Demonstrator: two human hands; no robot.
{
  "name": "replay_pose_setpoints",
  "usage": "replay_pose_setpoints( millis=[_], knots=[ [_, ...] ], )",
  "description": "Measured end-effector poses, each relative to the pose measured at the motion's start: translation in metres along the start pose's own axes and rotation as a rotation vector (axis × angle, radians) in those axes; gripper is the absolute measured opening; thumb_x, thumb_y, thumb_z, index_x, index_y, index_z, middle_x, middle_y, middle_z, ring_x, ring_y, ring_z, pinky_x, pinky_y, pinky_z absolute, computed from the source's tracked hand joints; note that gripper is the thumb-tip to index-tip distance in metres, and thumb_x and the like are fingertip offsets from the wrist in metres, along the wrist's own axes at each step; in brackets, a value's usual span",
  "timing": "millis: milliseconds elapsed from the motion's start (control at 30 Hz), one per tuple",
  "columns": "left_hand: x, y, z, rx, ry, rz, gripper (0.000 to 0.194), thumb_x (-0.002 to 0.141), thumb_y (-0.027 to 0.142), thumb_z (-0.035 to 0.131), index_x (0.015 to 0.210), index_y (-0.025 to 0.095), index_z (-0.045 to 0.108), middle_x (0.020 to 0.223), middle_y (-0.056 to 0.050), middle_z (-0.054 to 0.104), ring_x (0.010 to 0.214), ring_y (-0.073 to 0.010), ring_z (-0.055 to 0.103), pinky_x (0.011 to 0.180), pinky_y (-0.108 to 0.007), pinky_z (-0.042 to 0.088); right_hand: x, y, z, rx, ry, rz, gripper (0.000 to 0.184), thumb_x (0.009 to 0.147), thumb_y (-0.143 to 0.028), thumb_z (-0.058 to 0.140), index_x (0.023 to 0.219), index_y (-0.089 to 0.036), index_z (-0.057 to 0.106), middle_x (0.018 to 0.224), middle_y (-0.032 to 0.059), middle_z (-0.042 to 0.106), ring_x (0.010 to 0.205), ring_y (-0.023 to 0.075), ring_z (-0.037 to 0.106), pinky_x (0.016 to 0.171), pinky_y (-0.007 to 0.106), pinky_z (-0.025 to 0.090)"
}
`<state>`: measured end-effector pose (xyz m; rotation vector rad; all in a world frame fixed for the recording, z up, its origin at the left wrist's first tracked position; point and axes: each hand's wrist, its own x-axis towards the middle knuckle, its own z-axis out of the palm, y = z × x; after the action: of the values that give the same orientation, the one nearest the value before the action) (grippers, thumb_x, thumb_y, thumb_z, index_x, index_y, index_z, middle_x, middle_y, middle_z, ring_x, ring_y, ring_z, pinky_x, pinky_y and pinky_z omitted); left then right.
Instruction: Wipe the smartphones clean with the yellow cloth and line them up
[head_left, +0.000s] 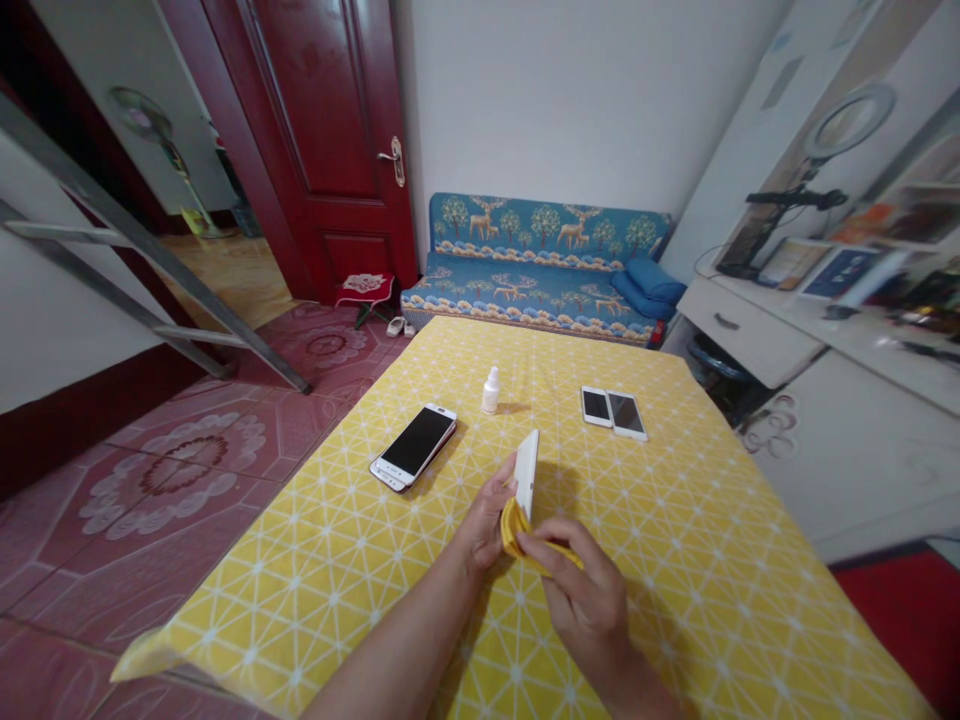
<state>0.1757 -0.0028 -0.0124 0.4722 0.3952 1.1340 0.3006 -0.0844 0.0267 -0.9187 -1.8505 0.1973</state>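
Note:
My left hand (486, 515) grips a white smartphone (527, 465), tilted on edge above the table so that a narrow side faces me. In my right hand (589, 585) is a folded yellow cloth (514, 527), pinched between thumb and fingers and pressed against the phone's near end. Just beyond my hands a small white spray bottle (490, 392) stands upright. To the left lies another white smartphone (417, 441) with a dark screen, apparently stacked on a second one. Two white phones lie side by side at the right, a smaller one (596, 406) and a larger one (627, 414).
A yellow patterned tablecloth (360, 580) covers the table. Behind it stands a blue sofa (517, 280) with a deer pattern. A white desk (847, 420) is at the right, a metal ladder (195, 290) at the left, and a red door (330, 130) at the back.

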Motion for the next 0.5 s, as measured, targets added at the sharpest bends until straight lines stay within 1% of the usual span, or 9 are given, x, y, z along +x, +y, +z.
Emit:
replay_pose_setpoints(
  millis=[67, 133, 200, 300, 400, 500],
  knots=[
    [-0.002, 0.002, 0.003, 0.009, -0.01, -0.019, 0.066, 0.071, 0.025, 0.076, 0.132, 0.018, 0.053, 0.082, -0.002, 0.065, 0.058, -0.0073, 0.054, 0.051, -0.016, 0.042, -0.003, 0.006, 0.005, -0.058, -0.059, -0.031, 0.05, 0.082, 0.002, 0.047, 0.116, -0.029, 0.066, 0.095, 0.0064, 0.061, 0.086, 0.0159, 0.061, 0.068, 0.026, 0.052],
    [-0.003, 0.002, 0.006, 0.02, -0.004, -0.034, 0.066, 0.069, 0.026, 0.077, 0.13, 0.017, 0.055, 0.08, -0.002, 0.065, 0.055, -0.0064, 0.052, 0.05, -0.016, 0.04, -0.001, 0.011, 0.007, -0.082, -0.068, -0.022, 0.049, 0.083, 0.001, 0.046, 0.116, -0.029, 0.066, 0.095, 0.0064, 0.06, 0.085, 0.0154, 0.061, 0.067, 0.026, 0.052],
    [-0.004, 0.002, 0.009, 0.037, 0.007, -0.047, 0.062, 0.069, 0.028, 0.076, 0.128, 0.016, 0.058, 0.082, -0.003, 0.066, 0.057, -0.0075, 0.053, 0.053, -0.017, 0.041, 0.004, 0.015, 0.006, -0.092, -0.053, -0.007, 0.046, 0.084, 0.0, 0.047, 0.115, -0.028, 0.066, 0.095, 0.0062, 0.06, 0.085, 0.0148, 0.061, 0.067, 0.025, 0.052],
    [-0.004, -0.002, 0.008, 0.093, -0.029, -0.09, 0.058, 0.069, 0.025, 0.075, 0.124, 0.016, 0.06, 0.084, -0.005, 0.068, 0.062, -0.0109, 0.058, 0.058, -0.02, 0.042, 0.017, 0.021, 0.001, -0.113, 0.011, -0.001, 0.045, 0.085, -0.001, 0.046, 0.114, -0.028, 0.067, 0.094, 0.0057, 0.06, 0.087, 0.015, 0.061, 0.071, 0.026, 0.052],
    [-0.004, -0.006, 0.006, 0.138, -0.114, -0.106, 0.053, 0.069, 0.023, 0.075, 0.12, 0.013, 0.064, 0.084, -0.006, 0.068, 0.065, -0.0118, 0.058, 0.061, -0.02, 0.041, 0.029, 0.032, -0.006, -0.134, 0.095, 0.014, 0.042, 0.086, -0.003, 0.046, 0.113, -0.027, 0.068, 0.093, 0.0054, 0.059, 0.089, 0.0158, 0.061, 0.075, 0.028, 0.052],
    [-0.005, -0.005, 0.003, 0.151, -0.148, -0.118, 0.045, 0.073, 0.025, 0.072, 0.116, 0.013, 0.066, 0.093, -0.009, 0.069, 0.072, -0.0129, 0.059, 0.064, -0.019, 0.042, 0.036, 0.045, -0.012, -0.154, 0.169, 0.103, 0.034, 0.087, -0.009, 0.047, 0.107, -0.025, 0.07, 0.09, 0.0051, 0.059, 0.087, 0.0165, 0.061, 0.074, 0.029, 0.051]
  ],
)
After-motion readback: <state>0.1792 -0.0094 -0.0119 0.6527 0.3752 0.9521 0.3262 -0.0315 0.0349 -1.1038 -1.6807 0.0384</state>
